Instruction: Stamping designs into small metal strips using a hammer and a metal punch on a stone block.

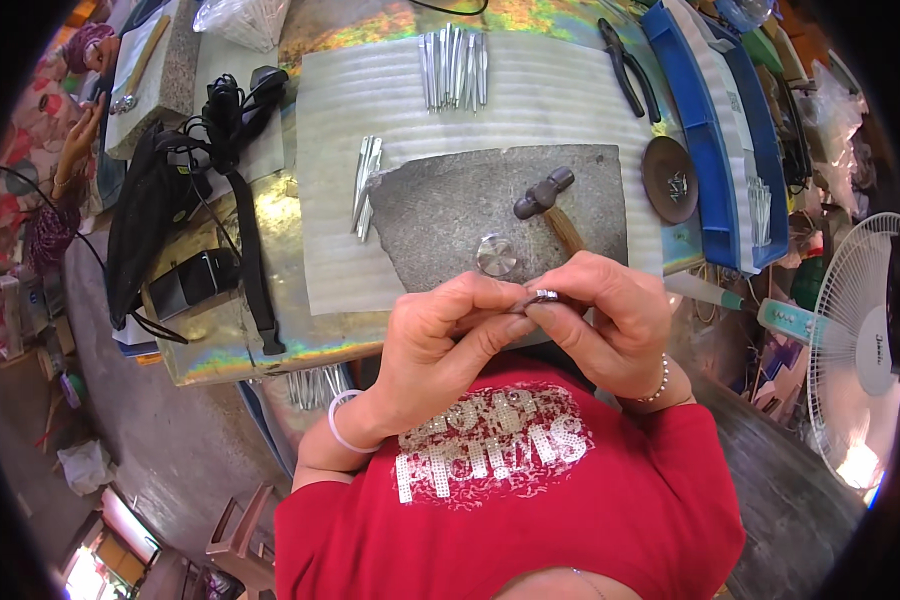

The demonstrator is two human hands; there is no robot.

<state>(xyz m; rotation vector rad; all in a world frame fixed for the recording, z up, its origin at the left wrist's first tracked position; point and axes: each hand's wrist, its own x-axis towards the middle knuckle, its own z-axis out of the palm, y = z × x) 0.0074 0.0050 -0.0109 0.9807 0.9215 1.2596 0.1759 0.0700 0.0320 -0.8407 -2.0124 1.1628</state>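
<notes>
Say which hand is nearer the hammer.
Right. The right hand appears just below the hammer, by its handle; the left hand is farther, to the lower left.

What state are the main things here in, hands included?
Left hand: pinching the small metal piece
Right hand: pinching it too
Small metal piece: held between both hands
Hammer: lying on the stone slab, unheld
Round metal disc: resting on the slab
Pliers: lying down, unheld
Brown dish: holding small metal bits
Fan: can't tell whether running
</notes>
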